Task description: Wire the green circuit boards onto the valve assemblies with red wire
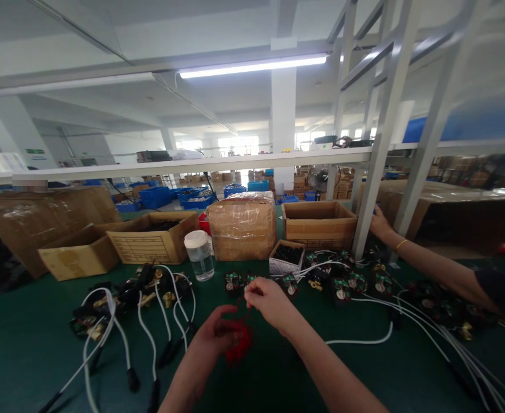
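Note:
My left hand curls around a tangled red bundle, which looks like thin wire or thread and is blurred. A thin red strand runs up from it towards my right hand, whose thumb and forefinger are pinched together on it. Just beyond my hands stand small black units with green circuit boards, partly hidden by my right hand. To the left lies a heap of black assemblies with brass fittings and white cables.
Behind the units stand a lidded clear plastic jar, a small box of black parts and large cardboard boxes. More circuit-board units with white cables lie right. Another person's arm reaches in beside the metal shelf post.

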The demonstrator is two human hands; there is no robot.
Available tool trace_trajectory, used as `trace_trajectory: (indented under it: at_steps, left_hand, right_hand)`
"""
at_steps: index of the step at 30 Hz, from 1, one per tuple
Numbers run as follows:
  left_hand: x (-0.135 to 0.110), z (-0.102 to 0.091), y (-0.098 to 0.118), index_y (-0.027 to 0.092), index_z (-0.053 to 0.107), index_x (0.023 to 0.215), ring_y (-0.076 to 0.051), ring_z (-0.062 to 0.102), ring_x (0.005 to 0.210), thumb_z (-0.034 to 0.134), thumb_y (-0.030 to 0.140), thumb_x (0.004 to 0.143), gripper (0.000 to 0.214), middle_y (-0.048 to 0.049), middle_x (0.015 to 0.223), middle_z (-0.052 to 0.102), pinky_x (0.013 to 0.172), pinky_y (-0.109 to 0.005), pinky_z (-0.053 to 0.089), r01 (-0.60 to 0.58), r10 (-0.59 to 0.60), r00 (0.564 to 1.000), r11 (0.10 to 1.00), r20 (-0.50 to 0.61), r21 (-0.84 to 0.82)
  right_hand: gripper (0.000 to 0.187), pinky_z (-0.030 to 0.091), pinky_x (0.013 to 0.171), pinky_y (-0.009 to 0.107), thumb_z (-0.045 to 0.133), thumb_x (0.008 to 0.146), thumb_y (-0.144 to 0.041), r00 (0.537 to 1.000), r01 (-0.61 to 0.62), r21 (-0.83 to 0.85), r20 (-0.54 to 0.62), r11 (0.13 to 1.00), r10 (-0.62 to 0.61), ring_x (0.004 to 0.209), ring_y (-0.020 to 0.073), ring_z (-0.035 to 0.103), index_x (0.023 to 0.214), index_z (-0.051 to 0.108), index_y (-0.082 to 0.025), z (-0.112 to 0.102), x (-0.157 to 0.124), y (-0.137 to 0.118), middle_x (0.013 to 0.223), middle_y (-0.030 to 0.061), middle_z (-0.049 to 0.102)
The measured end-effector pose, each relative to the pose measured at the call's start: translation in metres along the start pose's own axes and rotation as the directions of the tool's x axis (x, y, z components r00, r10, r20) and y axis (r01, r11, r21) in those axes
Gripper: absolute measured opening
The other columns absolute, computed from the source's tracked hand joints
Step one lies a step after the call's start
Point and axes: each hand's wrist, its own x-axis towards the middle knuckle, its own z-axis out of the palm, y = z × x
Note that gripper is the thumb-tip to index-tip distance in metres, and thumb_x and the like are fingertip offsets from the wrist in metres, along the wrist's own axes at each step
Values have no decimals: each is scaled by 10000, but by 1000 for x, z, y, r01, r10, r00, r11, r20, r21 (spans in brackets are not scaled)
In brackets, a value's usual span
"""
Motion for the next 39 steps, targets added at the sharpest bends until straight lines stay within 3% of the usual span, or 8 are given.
trace_trajectory:
  at_steps: [3, 9, 19, 26, 29, 34, 37, 39]
  left_hand:
    - [3, -7, -6, 190, 486, 1367, -224, 729, 826, 831, 320, 595, 856, -76, 951, 781, 708, -305, 530, 98, -98, 995, 995, -11, -25]
    - [3, -17, -18, 184, 655, 1119, -256, 729, 923, 813, 418, 600, 591, -100, 1035, 779, 665, -293, 524, 210, -200, 972, 975, -127, 75]
    - [-9, 4, 10, 174, 731, 1017, -159, 689, 780, 926, 311, 568, 508, -39, 871, 759, 731, -244, 524, 32, -44, 998, 971, -44, -238]
    - [-20, -15, 13, 211, 746, 1047, -100, 632, 730, 942, 207, 568, 518, 8, 826, 678, 694, -203, 527, -72, 32, 997, 789, -76, -611]
    - [-18, -13, 11, 198, 739, 1036, -111, 634, 739, 917, 227, 610, 462, -4, 858, 681, 681, -210, 511, -27, -7, 997, 883, -72, -469]
    - [-6, -1, 3, 166, 725, 1034, -183, 660, 795, 796, 337, 723, 362, -47, 874, 719, 729, -276, 504, -24, 24, 1000, 1000, 2, 6]
    - [4, -2, -5, 191, 747, 1030, -249, 681, 890, 697, 301, 731, 323, -73, 920, 736, 829, -348, 511, -66, 70, 998, 931, 3, 359]
    - [7, -1, -6, 217, 778, 976, -321, 664, 999, 657, 283, 715, 295, -110, 1014, 731, 935, -453, 482, -44, 133, 987, 777, -95, 628]
  right_hand:
    - [113, 435, 668, 251, 574, 845, -127, 996, -8, -55, -92, 998, 3, 733, 164, 630, 758, 621, -183, -1, 4, 5, 710, 5, 681]
    - [112, 443, 691, 270, 526, 895, -155, 979, -17, -190, -205, 982, -23, 754, 181, 638, 818, 598, -191, -18, 8, 14, 758, 20, 679]
    - [151, 443, 820, 314, 519, 898, -49, 989, 52, -518, -93, 854, -116, 933, 241, 620, 907, 619, -162, -3, -21, 7, 948, 94, 677]
    - [313, 424, 894, 427, 465, 782, 111, 987, -57, -619, -152, 784, -48, 1023, 341, 583, 968, 637, -73, -13, -22, 5, 1048, 228, 642]
    - [233, 439, 836, 376, 473, 864, 37, 987, -54, -565, -152, 823, -40, 976, 294, 605, 938, 626, -122, -24, -25, 3, 1012, 173, 659]
    - [118, 451, 694, 248, 552, 919, -106, 997, 22, -390, -57, 920, -48, 795, 169, 641, 862, 617, -187, -43, -31, -1, 829, 21, 694]
    - [104, 447, 660, 217, 586, 891, -131, 999, 48, -269, 22, 962, -44, 735, 135, 635, 825, 638, -192, -54, -35, -7, 767, -17, 702]
    - [92, 434, 628, 215, 591, 876, -150, 997, 45, -170, 76, 984, -32, 710, 131, 623, 818, 652, -189, -60, -39, -14, 756, -18, 707]
